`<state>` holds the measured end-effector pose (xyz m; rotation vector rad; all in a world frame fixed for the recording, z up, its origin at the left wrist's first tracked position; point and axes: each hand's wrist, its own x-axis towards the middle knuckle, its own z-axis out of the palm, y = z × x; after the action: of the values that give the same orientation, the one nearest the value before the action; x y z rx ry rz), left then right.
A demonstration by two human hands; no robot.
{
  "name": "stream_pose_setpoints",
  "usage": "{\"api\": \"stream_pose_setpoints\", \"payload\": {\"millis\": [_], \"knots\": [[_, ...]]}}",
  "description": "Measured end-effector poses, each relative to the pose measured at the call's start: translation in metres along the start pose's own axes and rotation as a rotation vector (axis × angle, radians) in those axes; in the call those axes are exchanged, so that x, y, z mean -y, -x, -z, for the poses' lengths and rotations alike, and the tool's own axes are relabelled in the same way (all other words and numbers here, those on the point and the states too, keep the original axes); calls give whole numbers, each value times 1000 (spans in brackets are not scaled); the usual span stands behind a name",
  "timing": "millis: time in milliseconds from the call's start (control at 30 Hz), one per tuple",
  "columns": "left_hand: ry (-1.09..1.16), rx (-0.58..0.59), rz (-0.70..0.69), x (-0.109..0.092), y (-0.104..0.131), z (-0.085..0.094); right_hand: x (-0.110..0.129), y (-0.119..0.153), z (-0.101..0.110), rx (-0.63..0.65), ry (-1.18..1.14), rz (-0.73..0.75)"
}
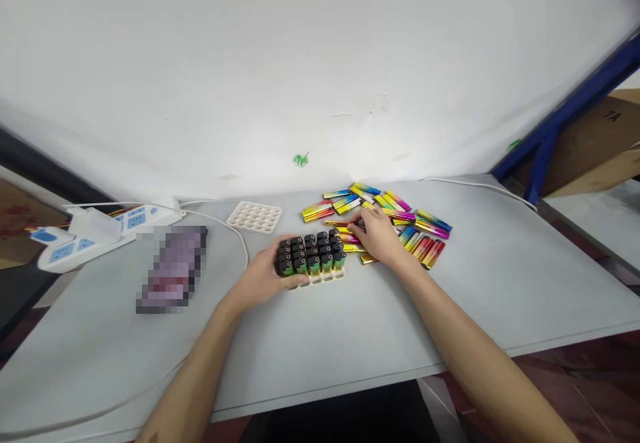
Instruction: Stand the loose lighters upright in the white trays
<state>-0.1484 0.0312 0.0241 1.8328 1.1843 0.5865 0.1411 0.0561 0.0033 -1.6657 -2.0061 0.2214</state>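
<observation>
Several black-topped cylinders with shiny green and yellow lower parts [313, 256] stand upright in rows in a pale tray [330, 278]. Around the left end of this group my left hand [265, 273] is wrapped, thumb along the front. Shiny multicoloured flat pieces [395, 213] lie in a loose pile to the right. My right hand [375, 233] is over the left part of that pile, fingers bent together and pointing left; what they hold, if anything, is too small to tell.
Behind my left hand lies a second pale tray with round hollows [255, 217]. A power strip [113, 233] with plugs and white cables sits at the left, near a pixelated purple object [174, 266]. A white wall [300, 83] rises behind the grey table [320, 343].
</observation>
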Motion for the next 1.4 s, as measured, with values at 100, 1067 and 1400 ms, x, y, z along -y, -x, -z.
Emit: {"api": "stream_pose_setpoints", "payload": {"millis": [100,1067,1400], "knots": [[-27,-13,-11,1,0,0,-2,3,-2,-15,-16,54],[-64,-40,1,1,1,-1,23,11,12,-135,-1280,-475],[-65,-50,-3,-2,2,-2,27,12,17,-67,-1454,-445]]}}
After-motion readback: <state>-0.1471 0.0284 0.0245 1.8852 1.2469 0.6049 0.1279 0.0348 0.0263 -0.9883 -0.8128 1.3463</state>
